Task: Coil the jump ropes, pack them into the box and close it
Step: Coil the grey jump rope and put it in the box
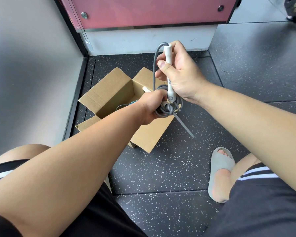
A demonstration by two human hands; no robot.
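the rubber jump rope cord (169,109) is showing plain grey, its plastic handle (167,55) gleaming white with dark lettering. the cardboard box (109,89) is looking brown, a teal rope tangle (133,102) peeking inside. the black rubber floor (161,168) is glittering with white specks. the wall panel (143,12) is glowing pink; the foam sandal (222,161) is reading grey, the shorts (263,202) black, carrying white stripes.

Dark speckled rubber floor (161,177) is carrying an open cardboard box (109,89) (flaps spread out, sitting close to the wall corner). A grey slide sandal (220,162), foot inside, is resting flat on the floor, apart from the box.
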